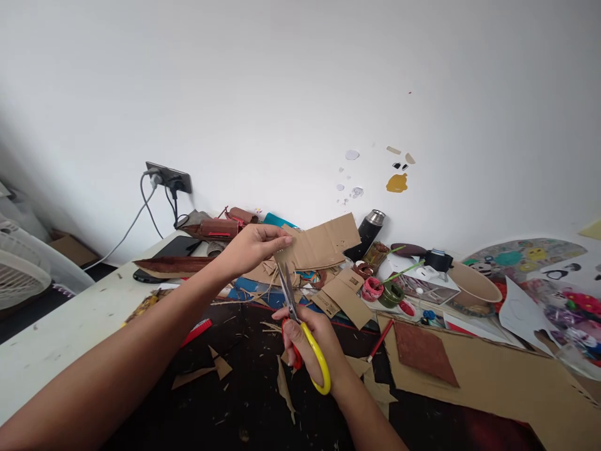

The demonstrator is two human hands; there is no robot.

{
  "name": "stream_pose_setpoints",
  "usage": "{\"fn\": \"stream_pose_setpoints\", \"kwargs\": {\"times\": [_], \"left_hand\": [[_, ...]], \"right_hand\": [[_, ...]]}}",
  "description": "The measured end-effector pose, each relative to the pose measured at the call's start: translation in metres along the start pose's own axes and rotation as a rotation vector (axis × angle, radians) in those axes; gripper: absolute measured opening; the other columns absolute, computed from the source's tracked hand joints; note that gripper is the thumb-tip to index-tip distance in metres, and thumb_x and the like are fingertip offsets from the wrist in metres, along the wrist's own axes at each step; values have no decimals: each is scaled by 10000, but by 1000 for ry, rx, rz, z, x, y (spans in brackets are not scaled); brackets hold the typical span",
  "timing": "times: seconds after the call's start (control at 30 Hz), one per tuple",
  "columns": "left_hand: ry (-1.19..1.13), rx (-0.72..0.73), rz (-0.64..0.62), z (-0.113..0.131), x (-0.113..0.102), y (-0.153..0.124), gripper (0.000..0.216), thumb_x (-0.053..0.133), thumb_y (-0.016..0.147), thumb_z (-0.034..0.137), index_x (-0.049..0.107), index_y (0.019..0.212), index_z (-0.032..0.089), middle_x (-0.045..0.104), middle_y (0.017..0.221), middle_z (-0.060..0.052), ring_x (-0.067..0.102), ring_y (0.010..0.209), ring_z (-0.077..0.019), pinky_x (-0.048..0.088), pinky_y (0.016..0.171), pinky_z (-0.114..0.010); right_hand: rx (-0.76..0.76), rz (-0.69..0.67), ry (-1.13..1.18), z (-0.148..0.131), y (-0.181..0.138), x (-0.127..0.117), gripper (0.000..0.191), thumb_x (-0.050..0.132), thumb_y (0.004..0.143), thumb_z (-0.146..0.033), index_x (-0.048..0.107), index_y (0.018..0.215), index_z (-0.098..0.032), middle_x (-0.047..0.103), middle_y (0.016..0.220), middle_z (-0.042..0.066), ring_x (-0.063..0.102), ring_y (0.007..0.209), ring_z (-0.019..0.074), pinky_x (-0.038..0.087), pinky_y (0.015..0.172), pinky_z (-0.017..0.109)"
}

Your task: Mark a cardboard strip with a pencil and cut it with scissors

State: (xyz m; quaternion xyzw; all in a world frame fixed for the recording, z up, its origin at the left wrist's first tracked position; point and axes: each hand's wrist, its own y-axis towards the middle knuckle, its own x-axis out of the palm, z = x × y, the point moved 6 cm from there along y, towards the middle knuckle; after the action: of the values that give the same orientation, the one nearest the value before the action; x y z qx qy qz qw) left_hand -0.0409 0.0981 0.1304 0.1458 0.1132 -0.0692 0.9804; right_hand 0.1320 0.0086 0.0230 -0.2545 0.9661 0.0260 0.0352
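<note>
- Left hand pinches the cardboard by one end, above the desk!
- Right hand grips the scissors, blades parted near that end.
- Danger: a slack pinch could let the cardboard twist, skewing any cut.
- Print on a scrap, too small to read.

Paint pots, scissors and cardboard scraps mark a craft workspace.
</note>
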Motion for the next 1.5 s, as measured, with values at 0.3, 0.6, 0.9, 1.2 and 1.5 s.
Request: {"fn": "stream_pose_setpoints", "kwargs": {"times": [0.3,0.6,0.9,1.2,1.5], "left_hand": [[-1,-32,25,3,-3,-2,282,717,918,455,802,889,187,583,646,-4,381,553,-119,280,521,-281],[-3,-12,-5,4,-4,-3,264,724,932,419,811,898,172,629,682,-14,401,576,-112,282,530,-276],[35,-45,-43,12,3,-7,250,709,924,402,814,893,177,633,672,-14,418,559,-114,309,538,-280],[76,-5,-80,14,6,-7,280,702,928,425,819,880,176,609,649,-6,402,553,-119,303,521,-276],[65,15,-123,10,9,-7,304,705,919,477,822,876,200,711,738,-48,554,657,-164,431,603,-295]], "right_hand": [[47,-7,-6,-3,0,0,665,657,928,-772,717,1134,-142,526,625,-47,497,436,82,392,435,189],[42,7,-42,-4,-2,-1,585,672,951,-717,707,1125,-160,512,580,-60,490,428,92,380,440,194],[19,7,-81,-6,-2,-3,554,637,975,-716,705,1094,-179,505,571,-56,466,422,93,360,423,190],[28,14,-135,-6,-3,-5,492,629,1001,-677,709,1026,-192,500,549,-59,460,404,94,366,425,200],[15,3,-139,-8,-4,-4,483,624,1014,-665,696,1028,-188,484,533,-71,444,398,85,345,425,192]]}}
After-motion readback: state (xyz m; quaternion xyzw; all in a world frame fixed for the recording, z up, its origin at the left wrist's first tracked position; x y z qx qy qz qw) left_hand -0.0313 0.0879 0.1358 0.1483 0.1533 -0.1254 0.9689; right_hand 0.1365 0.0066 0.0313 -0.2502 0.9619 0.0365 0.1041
